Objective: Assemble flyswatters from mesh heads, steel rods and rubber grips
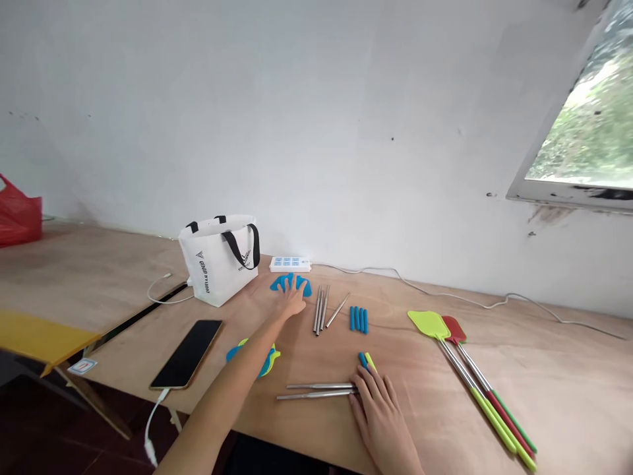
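Note:
My left hand [293, 301] reaches to the back of the table, its fingers spread on blue plastic swatter heads [275, 285]. Flat on the table near the front, my right hand [380, 412] has its fingers stretched out. Its fingertips touch a blue grip [362, 359] and a yellow-green grip [370, 361], and cover the right ends of two metal rods [316, 394]. Several more metal rods [322, 310] lie between the hands, beside a row of blue grips [359, 320]. Blue and yellow-green swatter heads [273, 360] are partly hidden under my left forearm.
Assembled fly swatters, yellow-green [429, 324] and red [453, 328], lie at the right. A phone [186, 354] on a cable and a white bag [222, 264] stand left. A power strip [290, 264] sits by the wall, its cord [410, 285] running right.

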